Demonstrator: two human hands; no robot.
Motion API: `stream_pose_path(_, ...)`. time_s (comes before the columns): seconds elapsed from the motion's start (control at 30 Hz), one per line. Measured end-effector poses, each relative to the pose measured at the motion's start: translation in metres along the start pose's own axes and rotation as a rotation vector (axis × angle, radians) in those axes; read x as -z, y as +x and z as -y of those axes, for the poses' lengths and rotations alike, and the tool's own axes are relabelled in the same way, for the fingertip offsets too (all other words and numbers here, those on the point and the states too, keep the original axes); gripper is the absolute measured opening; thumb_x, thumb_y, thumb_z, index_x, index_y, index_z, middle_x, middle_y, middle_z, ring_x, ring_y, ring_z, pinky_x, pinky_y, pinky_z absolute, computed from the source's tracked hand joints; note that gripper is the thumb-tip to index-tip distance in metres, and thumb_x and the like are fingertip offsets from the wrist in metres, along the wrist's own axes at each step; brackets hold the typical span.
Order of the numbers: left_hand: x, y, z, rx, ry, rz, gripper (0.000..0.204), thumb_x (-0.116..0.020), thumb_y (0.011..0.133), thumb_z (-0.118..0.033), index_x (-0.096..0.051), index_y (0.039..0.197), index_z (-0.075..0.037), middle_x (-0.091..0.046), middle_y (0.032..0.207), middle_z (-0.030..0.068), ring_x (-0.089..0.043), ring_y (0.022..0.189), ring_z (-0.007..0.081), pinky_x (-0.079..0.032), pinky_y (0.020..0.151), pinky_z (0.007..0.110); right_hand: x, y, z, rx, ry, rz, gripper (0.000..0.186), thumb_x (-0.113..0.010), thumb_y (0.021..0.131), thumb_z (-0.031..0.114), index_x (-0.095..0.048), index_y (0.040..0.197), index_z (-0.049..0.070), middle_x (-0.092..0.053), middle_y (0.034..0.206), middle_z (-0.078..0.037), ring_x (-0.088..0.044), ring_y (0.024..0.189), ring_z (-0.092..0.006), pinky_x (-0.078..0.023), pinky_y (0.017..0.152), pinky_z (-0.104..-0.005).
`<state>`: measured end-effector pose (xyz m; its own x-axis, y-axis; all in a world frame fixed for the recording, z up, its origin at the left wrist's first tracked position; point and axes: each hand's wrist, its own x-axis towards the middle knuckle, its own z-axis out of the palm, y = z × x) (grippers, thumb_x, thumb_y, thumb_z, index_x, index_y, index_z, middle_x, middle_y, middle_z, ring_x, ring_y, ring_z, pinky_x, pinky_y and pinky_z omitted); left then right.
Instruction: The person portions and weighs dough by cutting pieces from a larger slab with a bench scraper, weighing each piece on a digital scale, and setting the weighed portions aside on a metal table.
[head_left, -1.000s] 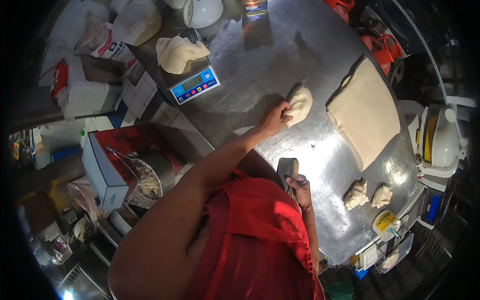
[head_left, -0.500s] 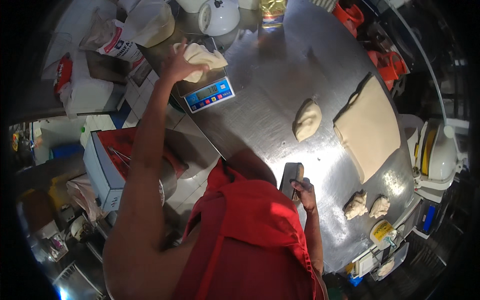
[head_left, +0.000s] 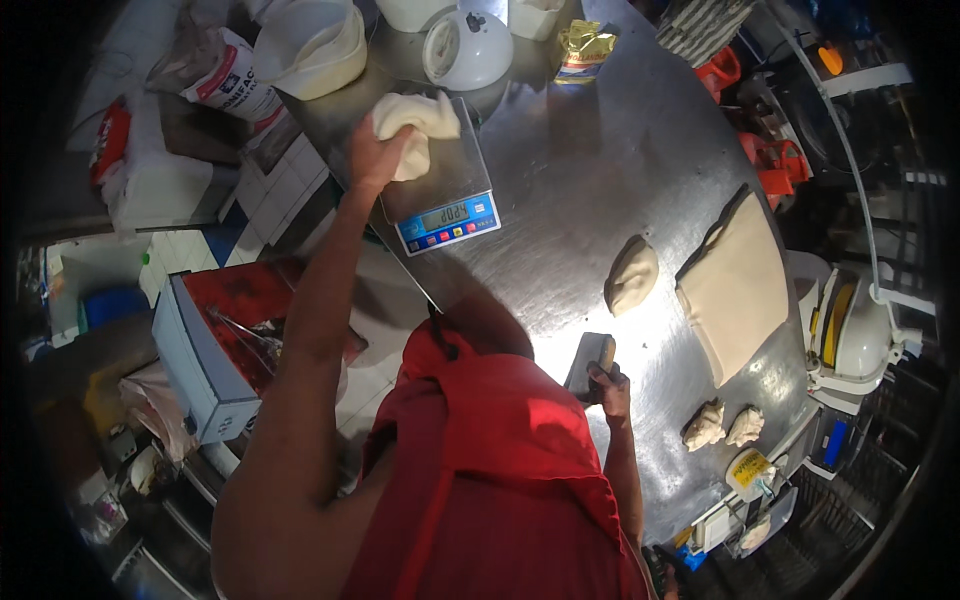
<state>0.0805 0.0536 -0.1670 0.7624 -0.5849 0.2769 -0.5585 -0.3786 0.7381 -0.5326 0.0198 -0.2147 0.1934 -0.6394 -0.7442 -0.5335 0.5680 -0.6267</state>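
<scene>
My left hand [head_left: 374, 158] grips a soft, folded piece of pale dough [head_left: 428, 114] at the far left, its thumb pressed across the dough. This dough is over the metal plate of a digital scale [head_left: 462, 170] with a blue front panel; whether it rests on the plate I cannot tell. Nearer me, my right hand [head_left: 611, 390] holds a dough scraper [head_left: 584, 362] with a wide metal blade and wooden grip, by the table edge. Beyond the scraper lies an oval lump of dough [head_left: 633, 277]. Right of it spreads a large flat dough sheet [head_left: 740, 290].
Two small dough scraps [head_left: 704, 426] lie at the right of the steel table [head_left: 560, 200]. A white tub with a yellow label [head_left: 748, 474] stands by them. White containers [head_left: 468, 50] and a gold packet [head_left: 584, 52] line the far side. A red-topped machine [head_left: 235, 325] stands left, below the table.
My left fingers, spread over the dough before, are now closed round it, and the dough's shape has shifted. The scale's reading differs. My right hand still holds the scraper; the whole view has shifted slightly.
</scene>
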Motion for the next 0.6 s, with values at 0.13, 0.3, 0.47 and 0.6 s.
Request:
stream_pose_path(0.13,0.005,0.018,0.015,0.344,-0.399,-0.085,0.042,-0.080,0.089,-0.027,-0.072,0.122,-0.003,-0.077,0.111,0.0117,-0.074,0.097,0.0218,-0.057,0.087,0.035,-0.001,-0.001,-0.005,-0.013,0.005,0.004,0.034,-0.078,0.091,0.026,-0.072,0.110,-0.001,-0.070,0.089,-0.004,-0.064,0.078,-0.0141,-0.053,0.070,-0.0321)
stream_pose_path(0.3,0.019,-0.001,-0.042,0.334,-0.526,-0.179,0.045,-0.082,0.087,-0.021,-0.068,0.125,0.001,-0.076,0.114,0.0134,-0.074,0.102,0.0218,-0.057,0.092,0.037,0.001,-0.003,-0.019,0.159,-0.009,0.040,0.037,-0.071,0.097,0.023,-0.072,0.124,-0.003,-0.072,0.096,-0.004,-0.065,0.084,-0.0123,-0.054,0.075,-0.0301)
stream_pose_path(0.47,-0.041,-0.093,-0.167,-0.175,-0.062,0.097,0.071,-0.095,0.063,-0.028,-0.058,0.118,-0.003,-0.057,0.117,0.0194,-0.061,0.109,0.0396,-0.051,0.094,0.052,0.004,-0.005,-0.009,0.224,-0.176,0.065,0.039,-0.071,0.096,0.029,-0.071,0.119,-0.002,-0.075,0.097,-0.012,-0.071,0.087,-0.0194,-0.056,0.078,-0.0366)
stream_pose_path(0.6,-0.133,-0.191,-0.166,0.035,0.265,0.715,0.081,-0.091,0.073,-0.039,-0.051,0.135,-0.004,-0.044,0.138,0.0196,-0.049,0.127,0.0428,-0.045,0.102,0.058,-0.011,-0.021,0.055,0.462,-0.552,-0.090,0.036,-0.067,0.097,0.025,-0.060,0.118,-0.003,-0.073,0.092,-0.026,-0.074,0.087,-0.0427,-0.056,0.074,-0.0466)
